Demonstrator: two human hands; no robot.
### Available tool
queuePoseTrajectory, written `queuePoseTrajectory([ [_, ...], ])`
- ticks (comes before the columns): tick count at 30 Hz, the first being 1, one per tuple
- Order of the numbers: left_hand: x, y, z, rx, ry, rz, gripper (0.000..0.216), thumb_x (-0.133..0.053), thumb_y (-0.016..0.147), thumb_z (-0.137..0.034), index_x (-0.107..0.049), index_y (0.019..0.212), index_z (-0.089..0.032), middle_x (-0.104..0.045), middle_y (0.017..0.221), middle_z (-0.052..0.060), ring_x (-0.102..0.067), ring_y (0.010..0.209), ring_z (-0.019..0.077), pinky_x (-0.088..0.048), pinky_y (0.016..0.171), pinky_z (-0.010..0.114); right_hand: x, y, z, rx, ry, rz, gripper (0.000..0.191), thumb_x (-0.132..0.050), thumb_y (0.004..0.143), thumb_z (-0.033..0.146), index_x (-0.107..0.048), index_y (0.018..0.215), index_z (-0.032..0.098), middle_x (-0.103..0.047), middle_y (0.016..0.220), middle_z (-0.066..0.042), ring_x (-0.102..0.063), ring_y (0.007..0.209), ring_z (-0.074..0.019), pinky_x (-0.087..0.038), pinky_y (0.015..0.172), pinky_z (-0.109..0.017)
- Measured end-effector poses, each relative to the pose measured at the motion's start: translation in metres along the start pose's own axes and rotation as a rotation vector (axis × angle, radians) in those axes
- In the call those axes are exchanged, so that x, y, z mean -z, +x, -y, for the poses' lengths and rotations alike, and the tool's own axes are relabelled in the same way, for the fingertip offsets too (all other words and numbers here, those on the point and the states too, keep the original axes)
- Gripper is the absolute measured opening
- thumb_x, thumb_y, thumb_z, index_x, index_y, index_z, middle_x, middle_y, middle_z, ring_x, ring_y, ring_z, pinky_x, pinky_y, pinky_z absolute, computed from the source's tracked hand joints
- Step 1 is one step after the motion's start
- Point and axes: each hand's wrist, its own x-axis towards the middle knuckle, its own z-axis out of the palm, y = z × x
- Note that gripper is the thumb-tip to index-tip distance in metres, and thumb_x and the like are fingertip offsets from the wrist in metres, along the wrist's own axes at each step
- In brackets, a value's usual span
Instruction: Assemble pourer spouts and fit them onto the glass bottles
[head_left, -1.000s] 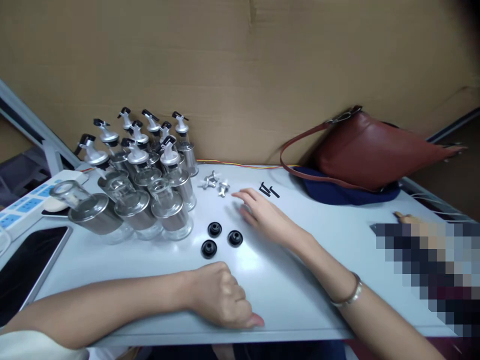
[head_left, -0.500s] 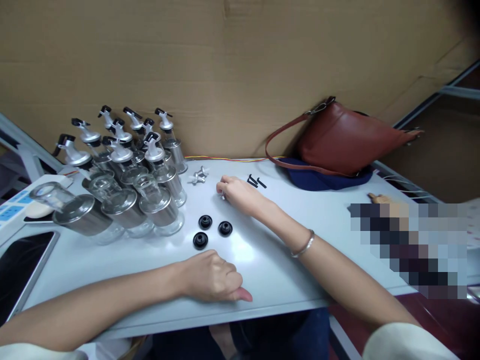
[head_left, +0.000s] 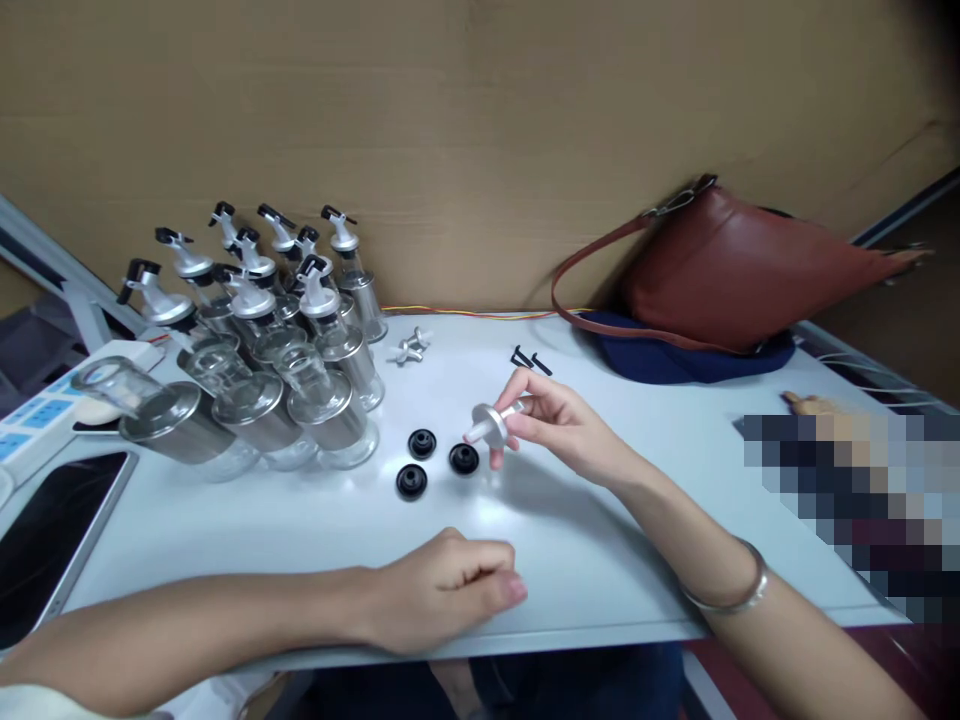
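My right hand (head_left: 551, 420) pinches a silver pourer spout (head_left: 493, 427) above the table, its disc turned to the left. Below and left of it lie three round black stoppers: one stopper (head_left: 464, 459) nearest the spout, another stopper (head_left: 422, 443), and a third stopper (head_left: 412, 482). My left hand (head_left: 450, 590) rests closed near the table's front edge, the thumb against the curled fingers; nothing shows in it. More silver spouts (head_left: 409, 347) lie farther back. Small black levers (head_left: 531, 360) are behind my right hand.
At left stand three glass bottles (head_left: 330, 415) with metal sleeves and bare necks. Behind them are several bottles with silver pourers (head_left: 319, 295). A tablet (head_left: 60, 540) and power strip (head_left: 45, 410) lie far left. A brown bag (head_left: 735, 270) sits on blue cloth (head_left: 697, 360); a person's hand (head_left: 817, 408) is at right.
My right hand has lifted a spout off the table and brought it nearer, to the right. My left hand has turned slightly, its thumb now against the fingers. The view has shifted a little.
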Motion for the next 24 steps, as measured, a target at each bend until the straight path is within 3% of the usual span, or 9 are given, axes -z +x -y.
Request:
queuePoseTrajectory([
  [3,0.005,0.002,0.006,0.066,-0.372,0.056,0.051,-0.063,0.077,-0.066,-0.041,0.086,-0.020,-0.037,0.052,-0.012,-0.027,0.039,0.0031,-0.023,0.039,0.017,0.002,-0.001,0.001,-0.098,0.089,0.105,0.034,-0.081,0.073,0.045,-0.063,0.078,0.016,-0.065,0.065,0.002,-0.057,0.055,-0.0086,-0.043,0.055,-0.021],
  [5,0.010,0.006,0.011,0.058,-0.472,0.092,0.061,-0.068,0.071,-0.069,-0.044,0.098,-0.019,-0.046,0.059,-0.010,-0.035,0.041,0.0034,-0.027,0.040,0.016,0.003,-0.002,0.000,-0.184,0.122,0.207,0.031,-0.084,0.070,0.040,-0.069,0.079,0.014,-0.065,0.065,0.002,-0.055,0.053,-0.0073,-0.043,0.054,-0.020],
  [10,0.016,0.012,0.012,0.057,-0.481,0.093,0.066,-0.061,0.075,-0.072,-0.048,0.106,-0.016,-0.055,0.067,-0.004,-0.051,0.049,0.0072,-0.041,0.048,0.020,0.001,-0.006,-0.001,-0.284,0.168,0.437,0.013,-0.073,0.082,0.022,-0.074,0.092,0.013,-0.066,0.076,-0.001,-0.063,0.055,-0.0077,-0.050,0.059,-0.021],
  [14,0.012,0.013,0.010,0.072,-0.462,0.051,0.059,-0.066,0.075,-0.067,-0.047,0.098,-0.016,-0.054,0.063,-0.005,-0.051,0.048,0.0072,-0.040,0.048,0.021,0.002,-0.005,0.000,-0.279,0.193,0.450,0.016,-0.068,0.087,0.023,-0.074,0.099,0.013,-0.067,0.085,-0.004,-0.066,0.061,-0.0086,-0.053,0.062,-0.022],
  [18,0.009,0.010,0.009,0.052,-0.404,-0.015,0.056,-0.060,0.078,-0.068,-0.047,0.091,-0.015,-0.053,0.064,-0.004,-0.049,0.051,0.0064,-0.039,0.052,0.022,0.005,-0.004,0.000,-0.302,0.202,0.448,0.015,-0.069,0.087,0.025,-0.075,0.094,0.013,-0.069,0.078,-0.004,-0.066,0.064,-0.0102,-0.054,0.065,-0.022],
  [24,0.008,0.007,0.008,-0.005,-0.344,-0.105,0.062,-0.063,0.075,-0.069,-0.047,0.100,-0.015,-0.051,0.074,-0.003,-0.050,0.056,0.0075,-0.040,0.056,0.024,0.011,-0.006,0.002,-0.330,0.172,0.456,0.016,-0.073,0.084,0.026,-0.076,0.092,0.013,-0.070,0.074,-0.003,-0.066,0.068,-0.0097,-0.053,0.069,-0.021],
])
